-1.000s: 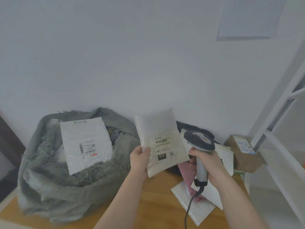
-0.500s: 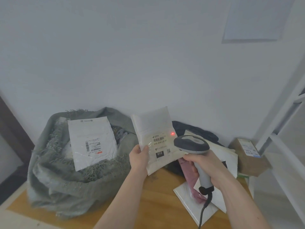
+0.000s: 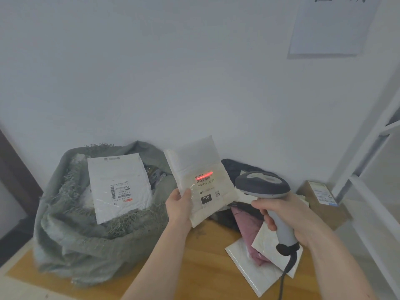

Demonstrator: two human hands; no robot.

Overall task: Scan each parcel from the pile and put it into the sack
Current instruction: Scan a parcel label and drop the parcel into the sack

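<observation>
the sack (image 3: 86, 241) slumps at lower left of the frame, its mouth half covered by a white mailer (image 3: 119, 187), so a dropped parcel (image 3: 201, 182) may slide off. held at centre frame by the left hand (image 3: 179, 206), pinched at its edge, the pale glossy parcel could glare under the red line. the right hand (image 3: 281, 211) grips the scanner (image 3: 263, 185).

Held parcel (image 3: 200, 182) label: showing a barcode under a red scan line, then "010-010-L30 501" (last characters blurred), a QR code, and "010" in white on a black box.
Parcel in sack (image 3: 118, 187) label: carrying a barcode; print too small to read.
Brown box (image 3: 324, 202) label: unreadable.
Wall sheet (image 3: 329, 27): showing cut-off black strokes, illegible.
</observation>
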